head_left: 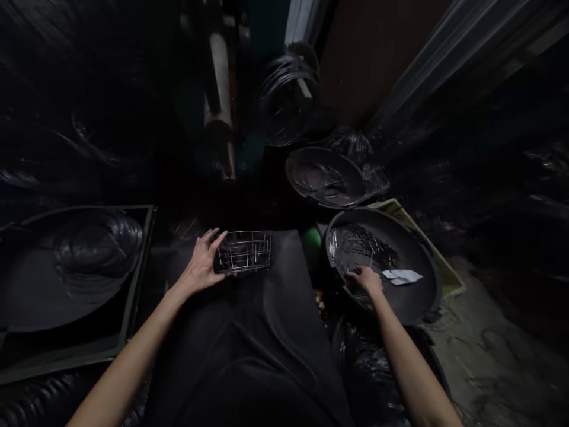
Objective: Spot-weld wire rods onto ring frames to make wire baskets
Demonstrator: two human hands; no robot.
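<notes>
A small wire basket of shiny metal rods rests on the dark apron over my lap. Around its left end my left hand is closed, thumb below and fingers above. Off to the right, my right hand reaches into a round dark pan, with its fingers bunched at the near-left side. Short metal wire pieces lie in a heap just beyond those fingers. A thin rod shows by the right hand, but whether the fingers grip it is unclear. A folded white paper lies beside the hand.
Behind stands another round pan with wire pieces. A yellow crate sits under the right pan. At left, a large pan holding coiled wire rests in a green crate. A machine part and a wire coil stand ahead.
</notes>
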